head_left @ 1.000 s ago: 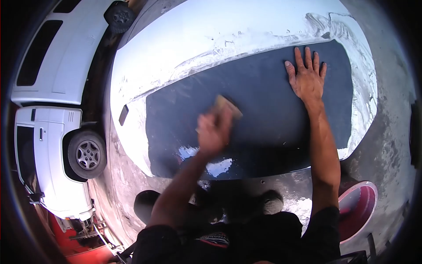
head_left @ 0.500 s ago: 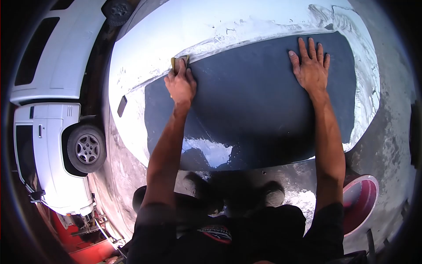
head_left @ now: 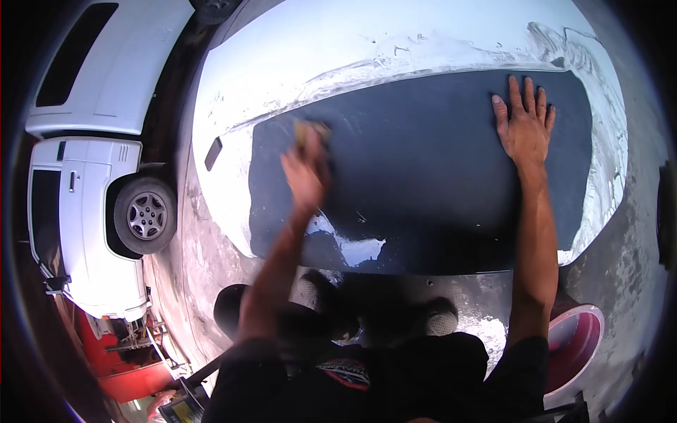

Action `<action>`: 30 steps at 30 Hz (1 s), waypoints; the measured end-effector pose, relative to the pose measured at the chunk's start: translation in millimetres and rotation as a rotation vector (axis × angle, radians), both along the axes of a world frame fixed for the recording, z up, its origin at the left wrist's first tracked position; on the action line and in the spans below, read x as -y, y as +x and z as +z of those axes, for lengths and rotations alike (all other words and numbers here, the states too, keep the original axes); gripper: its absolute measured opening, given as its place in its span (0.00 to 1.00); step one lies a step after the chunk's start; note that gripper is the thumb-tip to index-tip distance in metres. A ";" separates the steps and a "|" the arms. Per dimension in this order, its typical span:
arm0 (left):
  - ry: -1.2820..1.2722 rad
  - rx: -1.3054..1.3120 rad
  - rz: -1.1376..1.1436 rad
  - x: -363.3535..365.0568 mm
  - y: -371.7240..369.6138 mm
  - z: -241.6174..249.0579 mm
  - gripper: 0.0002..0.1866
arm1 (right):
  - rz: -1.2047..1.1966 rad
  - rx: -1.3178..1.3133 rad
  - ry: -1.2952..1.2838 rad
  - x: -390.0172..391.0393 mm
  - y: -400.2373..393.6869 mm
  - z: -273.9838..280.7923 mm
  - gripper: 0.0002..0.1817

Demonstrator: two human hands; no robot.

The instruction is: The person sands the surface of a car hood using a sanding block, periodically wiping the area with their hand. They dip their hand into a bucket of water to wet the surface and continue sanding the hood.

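Observation:
My left hand, smeared by motion, is closed on a small yellow-brown sanding pad. It is over the left part of a smooth dark grey panel. Fingers spread, my right hand rests flat on the panel's upper right. A white surface borders the panel along its far side and both ends, streaked with grey-white residue near the seam. Shiny wet patches lie on the near left part of the panel.
A small dark rectangular block lies on the white surface at left. Beyond it stands a white vehicle with its wheel facing me. A pinkish-red round bucket is by my right arm, on the stained concrete floor.
My left hand has moved with the pad from the far seam down onto the dark panel. My right hand stays flat in place, while the whole view has shifted slightly.

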State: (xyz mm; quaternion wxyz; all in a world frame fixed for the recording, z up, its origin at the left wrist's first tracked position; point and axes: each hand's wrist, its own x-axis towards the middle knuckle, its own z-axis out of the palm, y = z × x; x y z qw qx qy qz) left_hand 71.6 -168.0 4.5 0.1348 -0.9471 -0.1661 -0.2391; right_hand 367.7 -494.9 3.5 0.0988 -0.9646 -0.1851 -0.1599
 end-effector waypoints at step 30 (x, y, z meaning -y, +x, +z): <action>-0.041 -0.002 0.010 -52.2 -73.3 -29.6 0.24 | 0.063 0.117 0.031 11.0 1.7 -7.3 0.35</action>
